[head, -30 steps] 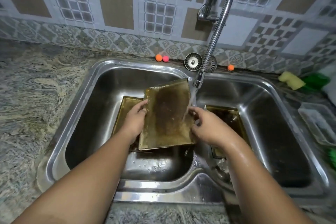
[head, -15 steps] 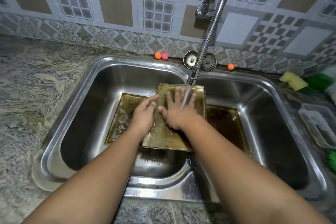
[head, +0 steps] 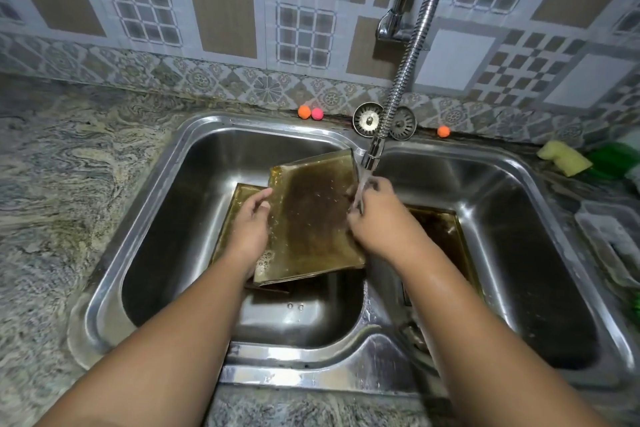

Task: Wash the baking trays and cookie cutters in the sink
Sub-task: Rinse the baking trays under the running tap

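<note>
A greasy brown baking tray point(head: 311, 218) is tilted up over the divider of the steel double sink point(head: 194, 163). My left hand point(head: 251, 222) grips its left edge. My right hand point(head: 375, 215) holds its right edge, and water from the flexible tap point(head: 372, 156) runs over its fingers. A second tray point(head: 232, 218) lies flat in the left basin, mostly under the held one. A third dark tray point(head: 443, 232) lies in the right basin behind my right wrist. No cookie cutters show.
Two sink strainers point(head: 367, 120) lean on the back ledge beside three small coloured balls point(head: 304, 112). A yellow sponge point(head: 562, 156) and a green object point(head: 613, 156) sit at the right, with a clear plastic container point(head: 613, 239) nearer. Marbled counter point(head: 52, 184) spreads left.
My right hand left the tray's face, where it lay flat, and went back to the right edge. The tray has tipped up again from lying nearly flat under the stream.
</note>
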